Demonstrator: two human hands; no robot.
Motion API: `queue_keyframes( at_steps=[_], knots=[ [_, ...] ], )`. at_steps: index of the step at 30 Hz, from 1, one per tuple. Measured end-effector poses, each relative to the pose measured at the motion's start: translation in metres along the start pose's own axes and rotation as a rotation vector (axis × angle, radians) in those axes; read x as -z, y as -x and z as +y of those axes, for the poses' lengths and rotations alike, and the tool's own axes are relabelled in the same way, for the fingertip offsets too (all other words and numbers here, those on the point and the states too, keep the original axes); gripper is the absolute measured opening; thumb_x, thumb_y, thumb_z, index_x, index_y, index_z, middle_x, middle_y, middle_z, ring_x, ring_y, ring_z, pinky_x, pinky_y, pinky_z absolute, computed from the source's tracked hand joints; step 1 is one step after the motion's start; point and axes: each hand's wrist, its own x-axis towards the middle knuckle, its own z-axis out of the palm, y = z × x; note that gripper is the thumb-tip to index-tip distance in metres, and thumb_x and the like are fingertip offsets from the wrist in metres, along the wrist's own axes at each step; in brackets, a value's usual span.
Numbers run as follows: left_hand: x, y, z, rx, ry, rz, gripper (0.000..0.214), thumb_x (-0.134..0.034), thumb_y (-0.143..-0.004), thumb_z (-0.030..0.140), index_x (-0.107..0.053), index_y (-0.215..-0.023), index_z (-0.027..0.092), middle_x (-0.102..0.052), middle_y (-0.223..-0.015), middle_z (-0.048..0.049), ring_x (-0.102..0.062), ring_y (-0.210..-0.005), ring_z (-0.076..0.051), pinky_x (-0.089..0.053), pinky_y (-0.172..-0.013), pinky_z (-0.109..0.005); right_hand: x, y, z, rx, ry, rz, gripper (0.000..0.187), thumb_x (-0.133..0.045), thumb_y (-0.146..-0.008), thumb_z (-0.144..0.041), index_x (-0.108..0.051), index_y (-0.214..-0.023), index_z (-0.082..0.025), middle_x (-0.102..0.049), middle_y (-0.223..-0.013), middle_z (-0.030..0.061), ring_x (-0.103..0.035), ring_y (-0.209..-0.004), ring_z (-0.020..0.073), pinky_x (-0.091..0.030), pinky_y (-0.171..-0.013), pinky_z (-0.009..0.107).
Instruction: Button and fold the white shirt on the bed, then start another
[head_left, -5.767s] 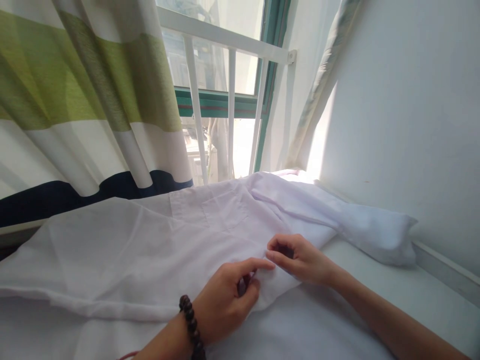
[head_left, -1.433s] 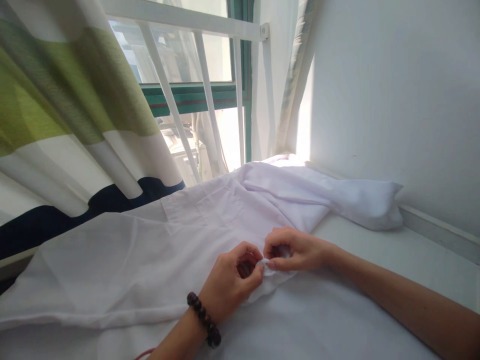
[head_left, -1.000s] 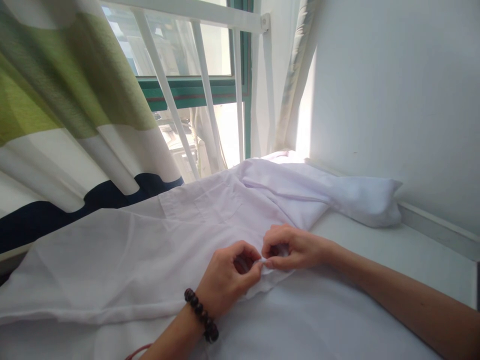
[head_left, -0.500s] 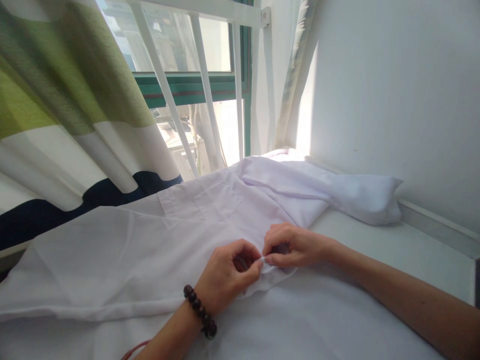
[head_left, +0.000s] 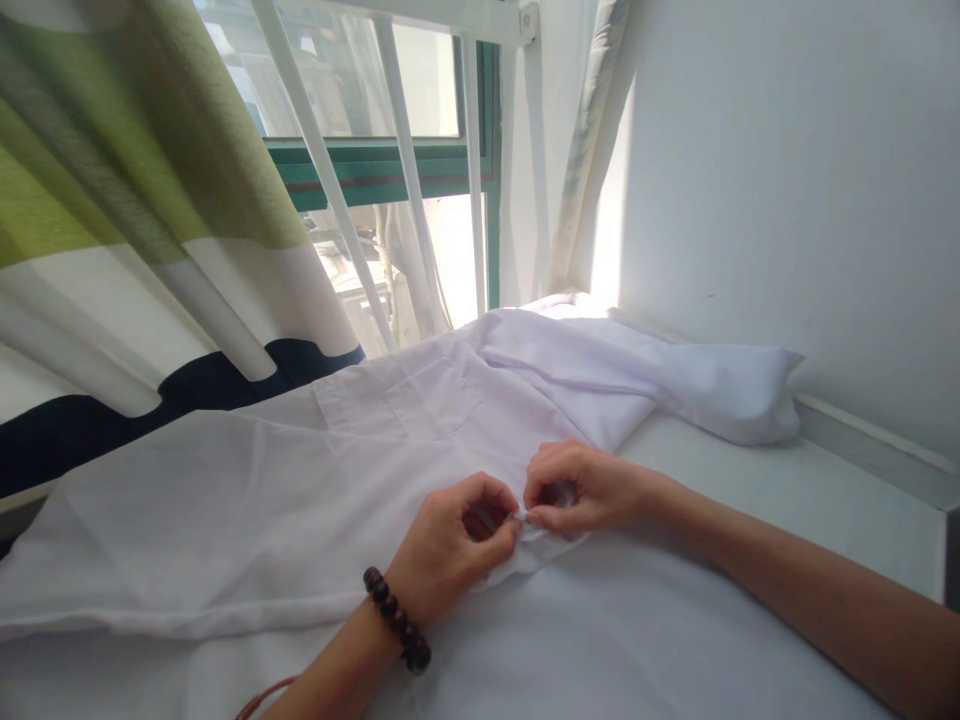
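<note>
— What's different about the hands?
— The left hand (head_left: 439, 545) no longer points its index finger straight out. It's curled in, pinching a bit of the white garment (head_left: 225, 510), and the right hand (head_left: 592, 490) pinches right beside it, fingertips almost meeting.
— Any shift in the last half second?
— Hardly any; both grips look the same.
— Meaning what for the work?
— Fine fingertip handling at one small spot, I'd judge. Whatever sits between the fingertips is too small to tell.
— And the garment?
— Spread from the left toward the far window (head_left: 405, 165), its sleeve (head_left: 727, 390) lying at right, near the wall (head_left: 750, 200).
</note>
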Motion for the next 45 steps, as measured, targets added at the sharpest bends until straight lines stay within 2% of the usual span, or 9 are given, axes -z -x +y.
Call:
queue_keyframes(
  at_steps=[7, 10, 15, 19, 24, 28, 37, 42, 45],
  knots=[
    [-0.003, 0.0, 0.001, -0.071, -0.104, 0.08, 0.02, -0.063, -0.078, 0.034, -0.057, -0.07, 0.015, -0.06, -0.066, -0.0009, -0.052, -0.056, -0.011, -0.044, -0.051, -0.02, 0.004, -0.001, -0.006, 0.103, 0.086, 0.044, 0.007, -0.059, -0.075, -0.015, -0.063, -0.069, -0.017, -0.061, -0.061, -0.0006, -0.052, -0.058, 0.0103, -0.041, -0.069, 0.025],
    [-0.001, 0.0, 0.001, -0.104, -0.097, 0.055, 0.018, -0.063, -0.077, 0.031, -0.055, -0.074, 0.016, -0.058, -0.07, -0.0004, -0.051, -0.056, -0.01, -0.044, -0.051, -0.02, 0.004, -0.001, -0.009, 0.105, 0.082, 0.05, 0.009, -0.058, -0.077, -0.016, -0.061, -0.069, -0.018, -0.059, -0.06, -0.0008, -0.051, -0.057, 0.0103, -0.041, -0.07, 0.026],
    [0.005, -0.001, 0.0, -0.094, -0.044, -0.088, 0.015, -0.061, -0.075, 0.023, -0.051, -0.084, 0.017, -0.057, -0.072, 0.0017, -0.051, -0.058, -0.009, -0.046, -0.054, -0.02, 0.002, 0.001, -0.004, -0.023, -0.022, 0.03, 0.012, -0.056, -0.081, -0.021, -0.063, -0.073, -0.016, -0.058, -0.063, -0.0008, -0.047, -0.059, 0.0104, -0.04, -0.063, 0.024],
    [0.005, -0.002, -0.001, -0.069, -0.024, -0.072, 0.012, -0.058, -0.077, 0.024, -0.049, -0.081, 0.018, -0.054, -0.068, 0.0029, -0.049, -0.057, -0.009, -0.044, -0.054, -0.02, 0.003, 0.001, 0.001, -0.14, -0.179, -0.015, 0.015, -0.055, -0.084, -0.025, -0.062, -0.076, -0.014, -0.055, -0.064, -0.0018, -0.045, -0.059, 0.0097, -0.035, -0.054, 0.021],
    [0.004, -0.001, -0.002, -0.097, 0.001, -0.051, 0.009, -0.052, -0.081, 0.025, -0.045, -0.081, 0.019, -0.047, -0.065, 0.0048, -0.044, -0.055, -0.009, -0.039, -0.051, -0.02, 0.005, -0.001, 0.002, -0.226, -0.34, -0.042, 0.019, -0.049, -0.09, -0.027, -0.06, -0.08, -0.014, -0.052, -0.07, -0.0023, -0.044, -0.063, 0.0091, -0.035, -0.057, 0.021],
    [0.005, -0.001, -0.002, -0.111, 0.002, -0.081, 0.009, -0.051, -0.083, 0.026, -0.048, -0.084, 0.018, -0.049, -0.068, 0.0033, -0.046, -0.058, -0.009, -0.04, -0.052, -0.02, 0.005, -0.002, 0.0, -0.243, -0.331, -0.062, 0.02, -0.047, -0.091, -0.027, -0.058, -0.081, -0.014, -0.053, -0.073, -0.0013, -0.045, -0.067, 0.01, -0.037, -0.061, 0.021],
    [0.004, -0.002, 0.001, -0.062, -0.092, -0.039, 0.024, -0.055, -0.082, 0.037, -0.056, -0.074, 0.015, -0.052, -0.065, 0.0015, -0.044, -0.056, -0.01, -0.038, -0.051, -0.02, 0.006, -0.001, -0.003, -0.231, -0.365, -0.083, 0.015, -0.059, -0.084, -0.03, -0.057, -0.082, -0.015, -0.052, -0.073, -0.0022, -0.044, -0.066, 0.0096, -0.036, -0.059, 0.021],
    [0.003, -0.003, -0.003, -0.016, -0.044, 0.021, 0.026, -0.056, -0.083, 0.04, -0.054, -0.074, 0.015, -0.053, -0.063, 0.0013, -0.046, -0.055, -0.01, -0.038, -0.049, -0.02, 0.011, 0.0, -0.002, -0.217, -0.441, -0.12, 0.019, -0.06, -0.084, -0.034, -0.059, -0.084, -0.015, -0.051, -0.073, -0.0028, -0.043, -0.065, 0.0091, -0.035, -0.059, 0.021],
    [0.002, -0.002, -0.006, -0.024, -0.005, 0.014, 0.025, -0.057, -0.083, 0.04, -0.056, -0.077, 0.015, -0.058, -0.066, -0.0002, -0.051, -0.058, -0.011, -0.042, -0.052, -0.021, 0.012, 0.0, -0.002, -0.19, -0.451, -0.139, 0.022, -0.07, -0.077, -0.033, -0.06, -0.084, -0.015, -0.052, -0.074, -0.0031, -0.044, -0.068, 0.0094, -0.036, -0.061, 0.02]
  ],
)
